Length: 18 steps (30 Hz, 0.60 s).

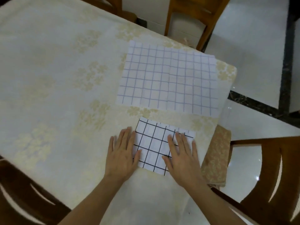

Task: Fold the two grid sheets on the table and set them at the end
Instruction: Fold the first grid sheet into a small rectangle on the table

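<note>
Black-grid sheet, folded small, is pressed flat at the table's near right edge.
Its long axis runs left-right; left hand and right hand are laid on it with straight fingers, blue-grid sheet just beyond.

White sheet, blue grid; white sheet, black grid (cream floral tablecloth).

A table covered with a cream cloth bearing a pale gold flower pattern fills most of the view. Brown wooden chairs stand around it: one beyond the far edge, one at the right, one at the near left corner. The floor is glossy white tile with dark borders, reflecting light.
</note>
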Tool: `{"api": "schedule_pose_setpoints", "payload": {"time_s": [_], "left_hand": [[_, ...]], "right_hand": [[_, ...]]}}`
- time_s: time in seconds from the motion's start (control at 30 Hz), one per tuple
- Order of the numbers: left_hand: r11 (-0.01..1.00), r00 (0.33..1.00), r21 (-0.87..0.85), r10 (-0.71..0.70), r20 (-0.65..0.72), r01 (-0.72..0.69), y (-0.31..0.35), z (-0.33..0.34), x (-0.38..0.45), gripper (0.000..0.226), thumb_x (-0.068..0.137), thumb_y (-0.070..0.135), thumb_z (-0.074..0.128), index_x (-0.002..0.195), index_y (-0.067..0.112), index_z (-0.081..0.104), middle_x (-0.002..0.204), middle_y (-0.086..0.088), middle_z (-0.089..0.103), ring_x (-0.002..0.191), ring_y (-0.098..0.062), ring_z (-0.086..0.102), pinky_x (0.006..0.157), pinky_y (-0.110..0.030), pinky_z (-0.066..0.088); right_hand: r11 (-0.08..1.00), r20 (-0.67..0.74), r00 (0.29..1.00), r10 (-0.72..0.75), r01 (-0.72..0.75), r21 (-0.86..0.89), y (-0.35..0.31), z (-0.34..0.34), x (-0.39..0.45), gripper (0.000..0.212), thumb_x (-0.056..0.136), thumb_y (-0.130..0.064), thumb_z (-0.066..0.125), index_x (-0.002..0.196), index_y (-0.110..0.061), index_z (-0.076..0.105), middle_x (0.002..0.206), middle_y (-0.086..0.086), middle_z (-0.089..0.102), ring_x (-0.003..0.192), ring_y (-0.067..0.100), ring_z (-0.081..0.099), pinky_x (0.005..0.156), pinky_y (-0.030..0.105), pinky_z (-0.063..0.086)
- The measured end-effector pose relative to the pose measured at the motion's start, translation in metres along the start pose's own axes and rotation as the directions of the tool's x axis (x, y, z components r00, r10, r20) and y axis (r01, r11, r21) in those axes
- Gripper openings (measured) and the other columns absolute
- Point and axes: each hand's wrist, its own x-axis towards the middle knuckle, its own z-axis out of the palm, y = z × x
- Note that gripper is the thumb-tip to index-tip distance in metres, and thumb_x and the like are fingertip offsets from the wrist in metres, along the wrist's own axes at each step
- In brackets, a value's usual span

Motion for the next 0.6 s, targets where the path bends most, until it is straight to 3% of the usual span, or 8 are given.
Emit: {"api": "schedule_pose_setpoints", "payload": {"time_s": [0.13, 0.27, 0.47, 0.53, 0.6], "left_hand": [[0.990, 0.990, 0.034, -0.137, 0.030, 0.136, -0.005, -0.007, -0.011, 0.058, 0.097, 0.045, 0.029, 0.144, 0.015, 0.045, 0.155, -0.008, 0.039, 0.144, -0.026, 0.036, 0.117, -0.052, 0.021], [0.971, 0.971, 0.019, -0.238, 0.001, 0.238, -0.001, -0.005, -0.019, 0.051, 0.093, 0.038, 0.033, 0.133, 0.015, 0.055, 0.148, -0.009, 0.049, 0.136, -0.030, 0.046, 0.114, -0.054, 0.024], [0.928, 0.927, -0.028, -0.372, -0.055, 0.371, 0.015, -0.002, -0.018, 0.048, 0.091, 0.035, 0.035, 0.126, 0.013, 0.061, 0.143, -0.009, 0.055, 0.131, -0.030, 0.053, 0.105, -0.062, 0.040], [0.915, 0.912, -0.050, -0.403, -0.084, 0.400, 0.020, 0.000, -0.015, 0.047, 0.091, 0.034, 0.034, 0.122, 0.012, 0.061, 0.141, -0.011, 0.056, 0.130, -0.032, 0.053, 0.104, -0.063, 0.041], [0.904, 0.899, -0.079, -0.427, -0.102, 0.420, 0.026, 0.002, -0.013, 0.045, 0.091, 0.034, 0.034, 0.119, 0.012, 0.060, 0.139, -0.013, 0.057, 0.129, -0.034, 0.053, 0.103, -0.063, 0.042]], "right_hand": [[0.944, -0.007, 0.945, -0.328, 0.327, -0.051, 0.011, -0.011, 0.048, 0.054, 0.099, -0.043, 0.039, 0.142, -0.012, 0.047, 0.154, 0.017, 0.039, 0.145, 0.033, 0.032, 0.112, 0.060, 0.033], [0.798, 0.006, 0.799, -0.601, 0.601, -0.049, 0.005, -0.010, 0.101, 0.038, 0.092, -0.027, 0.065, 0.127, -0.013, 0.059, 0.145, 0.016, 0.049, 0.139, 0.033, 0.040, 0.111, 0.057, 0.036], [0.584, 0.082, 0.585, -0.807, 0.811, -0.035, -0.027, -0.007, 0.158, 0.040, 0.087, -0.014, 0.070, 0.125, -0.018, 0.058, 0.148, 0.013, 0.045, 0.140, 0.031, 0.038, 0.114, 0.060, 0.027], [0.534, 0.101, 0.535, -0.839, 0.845, -0.033, -0.036, -0.010, 0.168, 0.045, 0.079, -0.002, 0.071, 0.120, -0.017, 0.059, 0.149, 0.014, 0.043, 0.141, 0.032, 0.036, 0.113, 0.060, 0.027], [0.492, 0.118, 0.494, -0.862, 0.869, -0.044, -0.043, -0.011, 0.173, 0.037, 0.081, -0.002, 0.071, 0.113, -0.017, 0.058, 0.149, 0.014, 0.042, 0.141, 0.032, 0.037, 0.113, 0.060, 0.028]]}}
